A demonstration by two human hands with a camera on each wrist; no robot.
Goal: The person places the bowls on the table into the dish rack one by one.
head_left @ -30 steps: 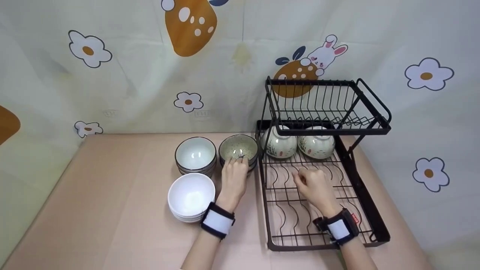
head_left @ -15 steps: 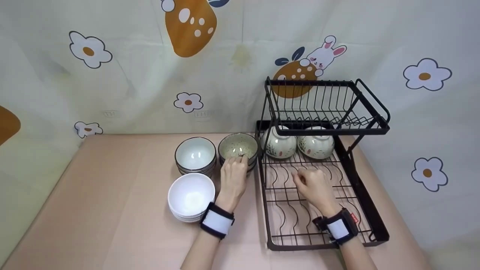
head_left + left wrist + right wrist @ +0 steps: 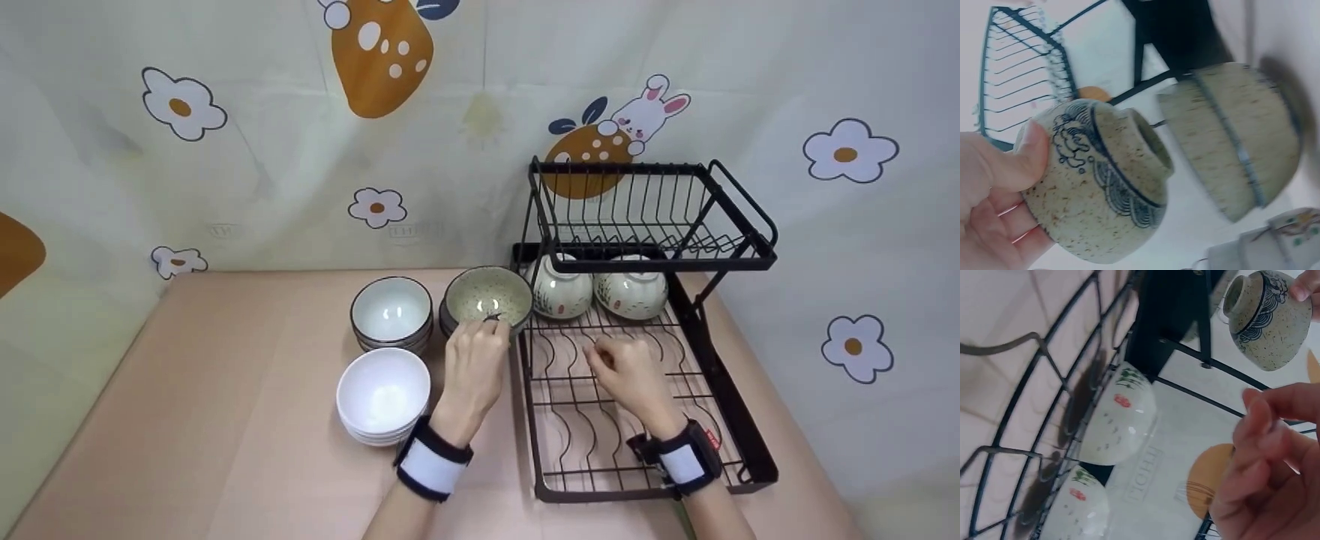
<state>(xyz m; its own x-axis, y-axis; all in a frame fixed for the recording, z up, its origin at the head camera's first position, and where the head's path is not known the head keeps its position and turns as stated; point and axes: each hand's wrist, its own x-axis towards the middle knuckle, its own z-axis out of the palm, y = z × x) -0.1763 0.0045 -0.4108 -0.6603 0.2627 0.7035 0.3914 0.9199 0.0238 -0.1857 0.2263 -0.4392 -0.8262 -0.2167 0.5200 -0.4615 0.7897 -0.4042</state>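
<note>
My left hand [image 3: 474, 360] grips a speckled grey-green bowl [image 3: 484, 285] by its near rim. In the left wrist view, the thumb lies on the bowl's outside [image 3: 1072, 208], over a dark blue wave pattern. That bowl is raised and tilted beside the stacked speckled bowls [image 3: 1241, 140] it overlaps in the head view. My right hand [image 3: 631, 373] hovers over the lower tier of a black dish rack [image 3: 535, 442], fingers loosely curled around nothing. Two white bowls with green and red decoration, one on the left [image 3: 561, 294] and one on the right [image 3: 634, 294], sit upside down at the rack's back.
Left of the hands stand a stack of dark-rimmed pale bowls [image 3: 391, 309] and, nearer, a stack of white bowls [image 3: 383, 394]. The rack's upper basket [image 3: 660, 262] overhangs the two upturned bowls. A patterned cloth [image 3: 285, 150] hangs behind the pinkish table [image 3: 225, 420].
My left hand has lifted the top speckled bowl off its stack and shifted it slightly right, toward the rack. My right hand has stayed in place.
</note>
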